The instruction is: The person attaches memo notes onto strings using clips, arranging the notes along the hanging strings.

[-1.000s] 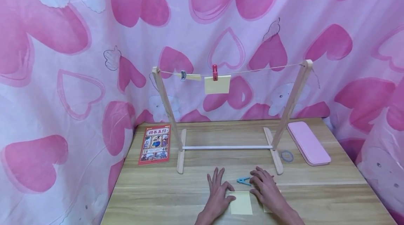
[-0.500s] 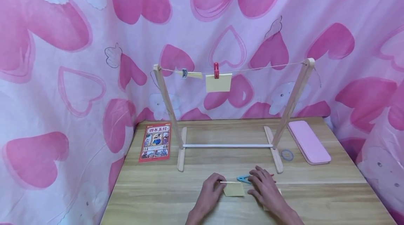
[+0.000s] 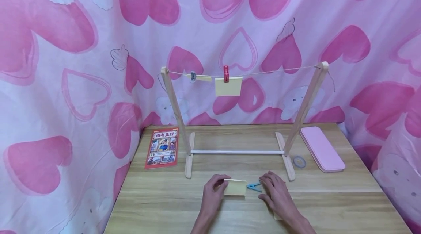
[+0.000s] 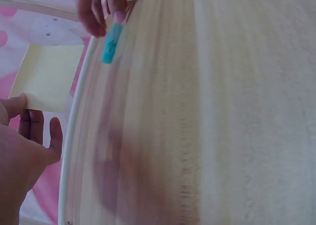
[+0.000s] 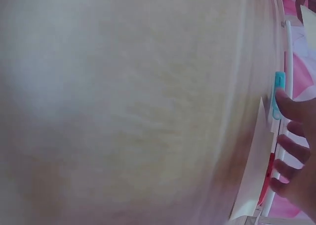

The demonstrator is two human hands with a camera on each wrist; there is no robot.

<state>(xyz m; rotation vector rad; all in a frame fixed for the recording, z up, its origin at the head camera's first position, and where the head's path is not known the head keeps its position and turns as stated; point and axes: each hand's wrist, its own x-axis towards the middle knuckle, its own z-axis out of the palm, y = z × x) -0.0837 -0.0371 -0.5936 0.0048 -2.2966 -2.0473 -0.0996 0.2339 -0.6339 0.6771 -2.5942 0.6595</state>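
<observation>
My left hand (image 3: pixel 212 192) pinches a pale yellow paper note (image 3: pixel 235 187) by its left edge, between thumb and fingers. The note is tilted up off the table, and its face shows in the left wrist view as a square sheet (image 4: pixel 49 76). To its right lies a light-blue clothespin (image 3: pixel 254 187), its two handles toward my right hand (image 3: pixel 277 194). That hand rests low over the table, fingers loosely bent and spread, thumb and fingertips close to the clothespin. Under it another yellow note (image 5: pixel 251 170) and a red clothespin (image 5: pixel 266 179) are partly hidden.
A wooden stand (image 3: pixel 302 113) carries a string with a note under a red clothespin (image 3: pixel 226 74) and another under a grey clothespin (image 3: pixel 193 77). A white rod (image 3: pixel 236 152) joins its feet. A red booklet (image 3: pixel 162 148), pink case (image 3: pixel 322 149) and tape roll (image 3: pixel 299 161) lie around.
My left hand has picked up the yellow note from the table and moved it forward and left, tilting it up. My right hand stays nearly in place beside the blue clothespin.
</observation>
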